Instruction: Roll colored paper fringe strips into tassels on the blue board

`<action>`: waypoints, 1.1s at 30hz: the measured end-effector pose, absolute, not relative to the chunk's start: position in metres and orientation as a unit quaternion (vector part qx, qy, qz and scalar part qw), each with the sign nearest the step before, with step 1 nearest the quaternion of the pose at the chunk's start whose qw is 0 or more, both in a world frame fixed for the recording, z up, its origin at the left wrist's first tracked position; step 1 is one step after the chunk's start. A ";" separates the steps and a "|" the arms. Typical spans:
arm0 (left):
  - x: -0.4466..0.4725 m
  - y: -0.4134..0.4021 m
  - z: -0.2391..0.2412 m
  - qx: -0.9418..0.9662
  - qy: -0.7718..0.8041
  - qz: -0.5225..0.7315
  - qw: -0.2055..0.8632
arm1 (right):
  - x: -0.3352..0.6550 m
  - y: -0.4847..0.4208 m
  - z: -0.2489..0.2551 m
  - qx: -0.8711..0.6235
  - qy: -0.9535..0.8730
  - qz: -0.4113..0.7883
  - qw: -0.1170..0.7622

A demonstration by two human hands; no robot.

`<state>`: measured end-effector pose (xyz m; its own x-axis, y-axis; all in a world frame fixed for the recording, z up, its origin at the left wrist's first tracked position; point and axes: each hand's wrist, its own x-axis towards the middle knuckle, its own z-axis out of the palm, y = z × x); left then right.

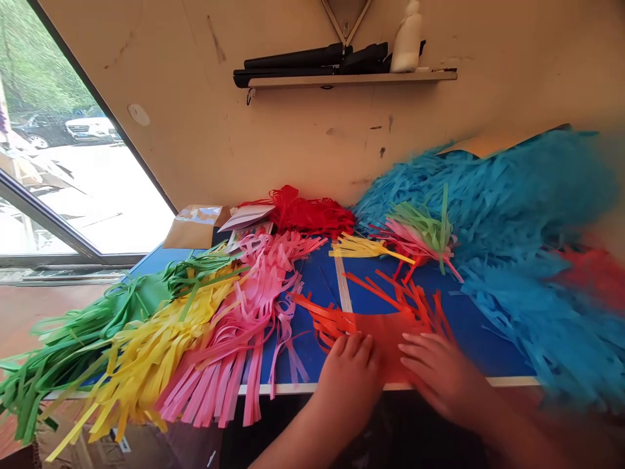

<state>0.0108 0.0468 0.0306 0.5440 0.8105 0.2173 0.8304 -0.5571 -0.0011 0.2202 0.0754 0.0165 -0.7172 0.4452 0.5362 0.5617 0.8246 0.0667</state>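
Observation:
A red-orange sheet of fringed tissue paper (pixel 383 329) lies at the front of the blue table, its cut strips spread to both sides and away from me. My left hand (pixel 352 371) is on the sheet's left part, fingers bent and close together on it; its thumb is hidden. On the right part rests my right hand (pixel 439 371), its fingers stretched out over the paper and slightly apart. Beyond the sheet lie a small yellow tassel (pixel 364 247) and a tassel of pink and light green strips (pixel 422 228).
Green (pixel 122 303), yellow (pixel 170 332) and pink fringe (pixel 249 293) hang over the front edge at left. Blue fringe (pixel 508 195) heaps up at right; red fringe (pixel 312 212) lies by the wall. A brown envelope (pixel 193 225) sits back left. A wall shelf (pixel 351 79) holds a white bottle (pixel 407 39).

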 end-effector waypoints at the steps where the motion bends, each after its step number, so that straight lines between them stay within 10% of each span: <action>1: 0.012 0.045 0.030 -0.880 -0.460 -0.104 0.055 | 0.220 0.074 0.016 -0.267 -0.921 -0.119 0.258; 17: 0.011 0.077 0.054 -0.847 -0.520 -0.103 -0.038 | 0.209 0.099 0.041 -0.544 -0.806 0.169 0.161; 33: 0.012 0.098 0.054 -0.832 -0.550 -0.058 -0.046 | 0.190 0.120 0.044 -0.658 -0.752 -0.026 0.032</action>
